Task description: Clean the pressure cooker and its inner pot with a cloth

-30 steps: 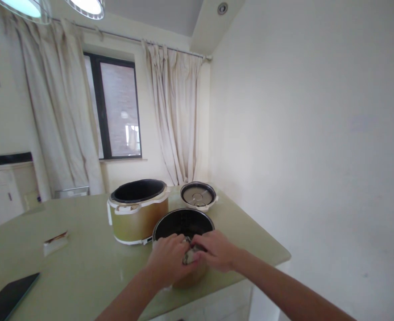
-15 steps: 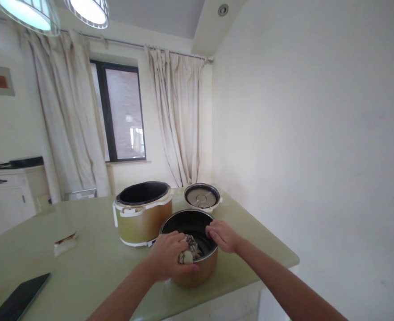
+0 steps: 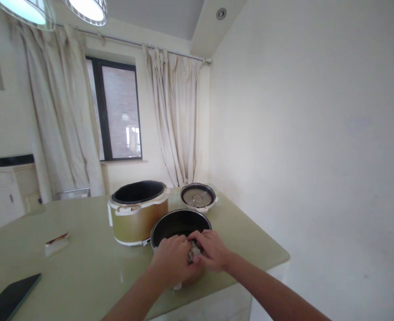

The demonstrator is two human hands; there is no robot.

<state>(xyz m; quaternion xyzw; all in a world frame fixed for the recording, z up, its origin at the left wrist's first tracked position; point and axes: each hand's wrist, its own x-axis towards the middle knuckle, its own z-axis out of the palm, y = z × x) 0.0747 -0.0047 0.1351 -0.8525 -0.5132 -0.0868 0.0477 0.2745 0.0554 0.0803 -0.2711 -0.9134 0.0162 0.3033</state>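
Observation:
A dark-lined inner pot (image 3: 173,225) with a golden outer wall stands near the table's front edge. Both hands meet at its near rim, closed on a small patterned cloth (image 3: 194,254). My left hand (image 3: 172,263) grips the cloth from the left. My right hand (image 3: 210,250) pinches it from the right, fingers curled. Most of the cloth is hidden between the hands. Behind the pot sits a golden cooker body (image 3: 137,211), with no lid on.
The cooker's lid (image 3: 197,196) lies upside down at the back right of the pale green table (image 3: 83,249). A small wrapped packet (image 3: 56,242) lies at the left, a dark tablet (image 3: 9,298) at the front left corner. A white wall stands close on the right.
My right hand left the pot's far rim and came back to the cloth at the near rim. The view has shifted slightly.

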